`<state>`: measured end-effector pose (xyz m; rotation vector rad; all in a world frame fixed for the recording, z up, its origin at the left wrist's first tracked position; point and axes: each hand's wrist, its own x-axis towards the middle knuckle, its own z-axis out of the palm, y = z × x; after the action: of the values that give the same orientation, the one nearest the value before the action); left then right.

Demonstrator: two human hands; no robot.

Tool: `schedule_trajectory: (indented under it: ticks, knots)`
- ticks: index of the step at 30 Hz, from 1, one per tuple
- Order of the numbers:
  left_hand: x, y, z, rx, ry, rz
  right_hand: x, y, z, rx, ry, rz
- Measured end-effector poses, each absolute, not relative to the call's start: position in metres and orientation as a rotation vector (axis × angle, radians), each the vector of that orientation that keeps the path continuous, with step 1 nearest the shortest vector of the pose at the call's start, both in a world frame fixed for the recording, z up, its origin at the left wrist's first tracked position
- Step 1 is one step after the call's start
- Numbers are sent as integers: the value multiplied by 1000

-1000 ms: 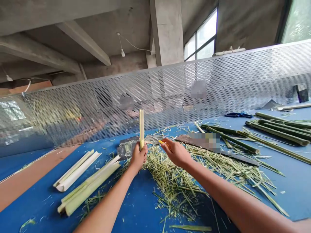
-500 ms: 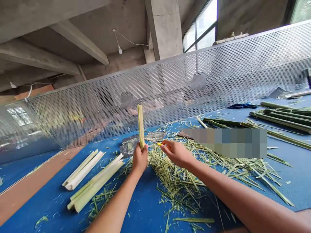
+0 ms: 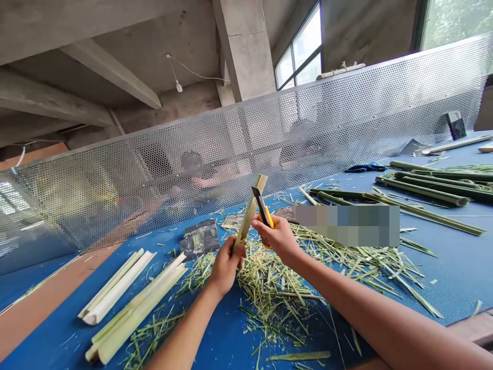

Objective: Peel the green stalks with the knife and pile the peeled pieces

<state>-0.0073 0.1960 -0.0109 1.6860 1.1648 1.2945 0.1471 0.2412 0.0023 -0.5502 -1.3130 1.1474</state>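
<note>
The left hand [image 3: 226, 267] grips a pale split bamboo strip [image 3: 249, 216], tilted, while the right hand [image 3: 278, 239] holds a yellow utility knife [image 3: 263, 211] just beside it, above green shavings [image 3: 269, 293] heaped on the blue desk [image 3: 454, 267].

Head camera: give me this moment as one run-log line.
left hand: holds bamboo strip | right hand: holds yellow utility knife | under hands: bamboo shavings on blue table

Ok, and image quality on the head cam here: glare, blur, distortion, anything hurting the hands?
Head view: the windows blow out at upper right; hands evenly lit, no hard shadows. The left hand, right hand, yellow utility knife and pale green stalk strip look sharp. Wide-angle distortion bows the perforated metal screen. A pixelated patch hides part of the blue table.
</note>
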Motion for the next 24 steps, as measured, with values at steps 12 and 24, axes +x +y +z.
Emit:
schedule_trajectory:
  ticks: [12,24]
  knots:
    - [1,186,5,1879,1347,1283,151,250,-1,-633,-1318,985]
    - [0,187,-4,1883,1280,1187,151,247,2,-624,-1317,1032]
